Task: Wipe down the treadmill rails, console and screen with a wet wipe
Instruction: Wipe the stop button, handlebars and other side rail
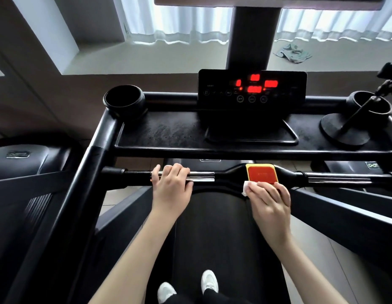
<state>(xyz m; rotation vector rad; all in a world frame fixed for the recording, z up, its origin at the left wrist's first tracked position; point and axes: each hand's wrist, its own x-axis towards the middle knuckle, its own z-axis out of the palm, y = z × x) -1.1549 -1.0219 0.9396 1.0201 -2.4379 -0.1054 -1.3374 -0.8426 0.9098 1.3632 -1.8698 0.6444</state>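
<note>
I stand on a black treadmill. My left hand (171, 184) grips the front crossbar (225, 175) over its chrome sensor strip. My right hand (270, 199) presses a white wet wipe (247, 187) against the bar's lower edge, just below the red stop button with yellow rim (261, 174). Most of the wipe is hidden under my fingers. Beyond the bar lies the console tray (168, 130), and the control panel (252, 88) with red lit digits stands upright on it. A large screen's lower edge (267, 0) shows at the top on a dark post.
Cup holders sit at both tray corners: the left one (124, 100), the right one (371, 106) holding a stand with a round base (344, 131). The left side rail (89, 163) runs toward me. A cloth (293, 53) lies on the windowsill. My white shoes (209, 281) rest on the belt.
</note>
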